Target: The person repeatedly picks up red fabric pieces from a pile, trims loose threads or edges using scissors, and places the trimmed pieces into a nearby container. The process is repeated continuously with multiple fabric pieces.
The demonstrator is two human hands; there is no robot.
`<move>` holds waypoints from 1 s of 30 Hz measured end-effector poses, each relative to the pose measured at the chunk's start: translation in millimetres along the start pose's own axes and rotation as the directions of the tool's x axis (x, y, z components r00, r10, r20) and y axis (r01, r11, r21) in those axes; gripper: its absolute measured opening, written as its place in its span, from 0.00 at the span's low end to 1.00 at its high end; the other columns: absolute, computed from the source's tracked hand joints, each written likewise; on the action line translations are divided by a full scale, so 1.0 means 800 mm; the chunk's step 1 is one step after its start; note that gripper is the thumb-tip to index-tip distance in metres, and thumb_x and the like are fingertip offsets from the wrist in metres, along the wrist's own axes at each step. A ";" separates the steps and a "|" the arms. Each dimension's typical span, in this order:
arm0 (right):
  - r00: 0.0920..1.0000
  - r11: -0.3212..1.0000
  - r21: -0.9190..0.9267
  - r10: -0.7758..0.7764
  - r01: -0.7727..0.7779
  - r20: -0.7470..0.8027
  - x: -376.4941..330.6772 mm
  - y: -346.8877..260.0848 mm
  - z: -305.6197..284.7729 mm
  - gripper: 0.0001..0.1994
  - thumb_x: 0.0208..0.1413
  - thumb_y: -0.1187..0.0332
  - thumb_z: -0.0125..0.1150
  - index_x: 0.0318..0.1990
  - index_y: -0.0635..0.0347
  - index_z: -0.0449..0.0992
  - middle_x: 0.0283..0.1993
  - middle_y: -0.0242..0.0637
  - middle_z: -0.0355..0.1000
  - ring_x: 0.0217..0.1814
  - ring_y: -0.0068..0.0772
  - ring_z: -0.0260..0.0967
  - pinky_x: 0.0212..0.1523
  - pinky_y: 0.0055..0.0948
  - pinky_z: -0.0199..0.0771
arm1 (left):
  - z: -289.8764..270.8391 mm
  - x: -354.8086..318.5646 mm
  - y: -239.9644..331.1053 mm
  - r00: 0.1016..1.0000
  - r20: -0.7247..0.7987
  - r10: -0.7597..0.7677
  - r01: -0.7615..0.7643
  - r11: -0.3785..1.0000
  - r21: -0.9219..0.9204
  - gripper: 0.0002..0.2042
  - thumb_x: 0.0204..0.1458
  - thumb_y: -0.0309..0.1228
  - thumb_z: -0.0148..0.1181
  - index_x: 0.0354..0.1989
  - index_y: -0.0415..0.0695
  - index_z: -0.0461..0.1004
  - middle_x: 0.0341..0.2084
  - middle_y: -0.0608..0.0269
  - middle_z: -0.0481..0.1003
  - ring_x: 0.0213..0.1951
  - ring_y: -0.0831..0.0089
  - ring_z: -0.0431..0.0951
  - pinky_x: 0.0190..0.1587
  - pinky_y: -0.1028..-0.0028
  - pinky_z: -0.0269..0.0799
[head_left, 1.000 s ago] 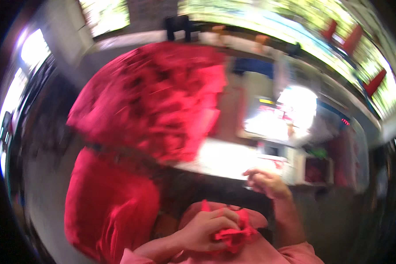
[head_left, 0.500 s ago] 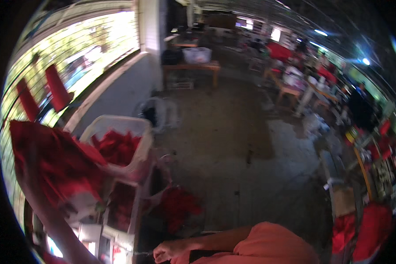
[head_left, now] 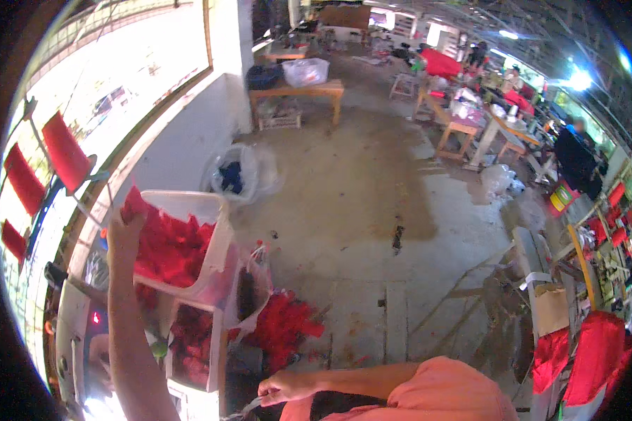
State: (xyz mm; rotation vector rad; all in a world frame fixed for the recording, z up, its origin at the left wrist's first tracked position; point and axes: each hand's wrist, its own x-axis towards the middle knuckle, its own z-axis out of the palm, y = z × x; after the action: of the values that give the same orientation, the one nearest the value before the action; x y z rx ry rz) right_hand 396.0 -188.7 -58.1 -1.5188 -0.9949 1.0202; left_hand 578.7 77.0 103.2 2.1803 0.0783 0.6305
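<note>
A white plastic bin point(head_left: 207, 242) heaped with red fabric pieces point(head_left: 168, 245) is taken as the landmark. The left hand point(head_left: 123, 231) is raised at the bin's left rim, with its fingers closed on a red fabric piece point(head_left: 132, 203) that stands just above the heap. The step in hand is judged to be the depositing of this piece into the bin, or perhaps its lifting out; which of the two cannot be told. The right hand point(head_left: 282, 386) is held low, well below and to the right of the bin, and is loosely curled around a thin pale object whose kind cannot be made out. Under the bin a second compartment point(head_left: 193, 337) with more red pieces is seen, and a loose red pile point(head_left: 284, 326) lies on the concrete floor point(head_left: 351, 210) just to the bin's lower right. A clear bag with dark cloth point(head_left: 235, 175) stands beyond the bin. For the next move, an opening of the left fingers directly over the heap would be called for, so that the piece lands inside the rim.
</note>
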 end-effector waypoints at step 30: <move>0.852 0.993 -0.021 0.114 -0.120 0.511 0.076 -0.033 0.026 0.20 0.51 0.54 0.48 0.41 0.63 0.66 0.28 0.30 0.65 0.28 0.21 0.61 0.29 0.20 0.62 | -0.080 -0.384 0.096 0.972 0.146 0.183 -0.164 0.977 -0.134 0.10 0.43 0.28 0.52 0.35 0.41 0.67 0.33 0.58 0.69 0.35 0.61 0.69 0.37 0.67 0.66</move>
State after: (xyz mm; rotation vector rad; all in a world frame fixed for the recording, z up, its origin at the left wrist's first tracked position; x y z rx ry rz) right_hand 391.9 -121.1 -41.6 -1.3325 -1.2661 1.5690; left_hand 269.0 -8.1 67.2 2.1256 -0.2321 0.5429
